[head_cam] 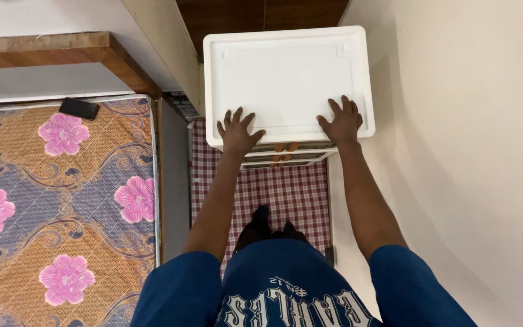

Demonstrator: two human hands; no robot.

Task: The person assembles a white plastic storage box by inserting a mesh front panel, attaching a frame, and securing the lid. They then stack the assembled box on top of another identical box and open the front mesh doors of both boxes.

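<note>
Fingers (pixel 235 115) spread flat | both hands on white drawer unit (pixel 286 72) top

Left hand (pixel 237 131), right hand (pixel 341 123) flat on white drawer unit (pixel 286 79) top.

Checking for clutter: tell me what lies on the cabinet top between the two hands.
Nothing: in the head view the white cabinet top is bare between the left hand and right hand.

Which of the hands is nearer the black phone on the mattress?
Left. The left hand rests on the white cabinet top at its front left, the side toward the black phone; the right hand rests at its front right, farther off.
</note>
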